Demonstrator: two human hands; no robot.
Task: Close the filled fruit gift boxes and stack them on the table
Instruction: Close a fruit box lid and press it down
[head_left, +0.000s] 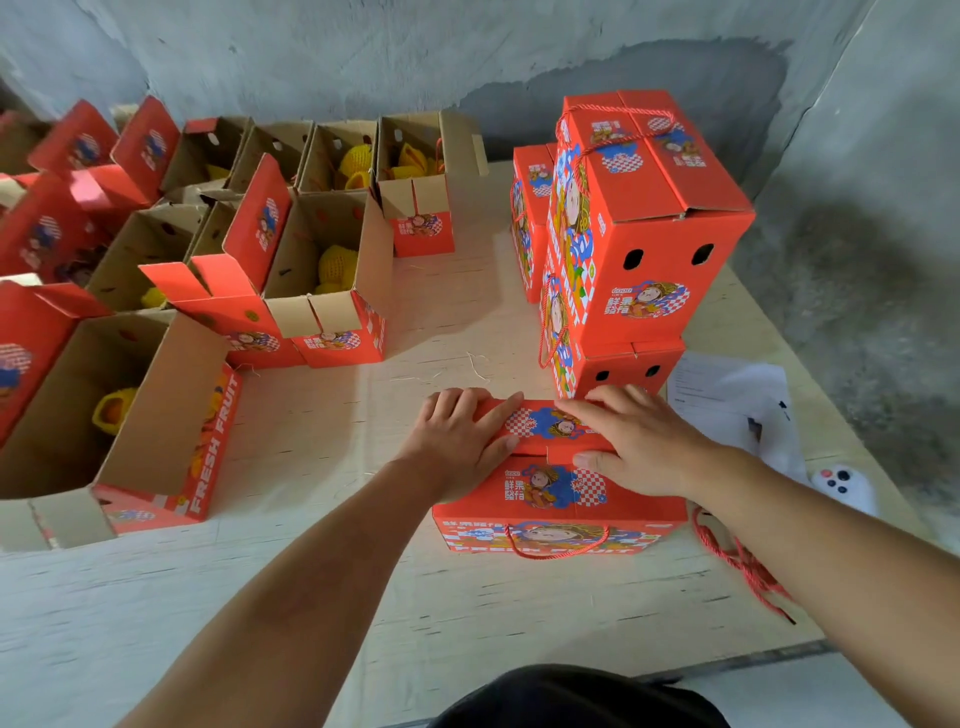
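On the table (363, 415), from the head camera, a red gift box (558, 499) lies near the front edge, just before the stacked boxes (639, 218). Left hand (460, 441) and right hand (636, 441) press its top flaps with straight fingers. Open boxes (322, 270) stand left.

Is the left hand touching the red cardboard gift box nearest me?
Touching. The head view shows the left hand lying flat on the top flap of the red cardboard gift box, fingers straight, no gap.
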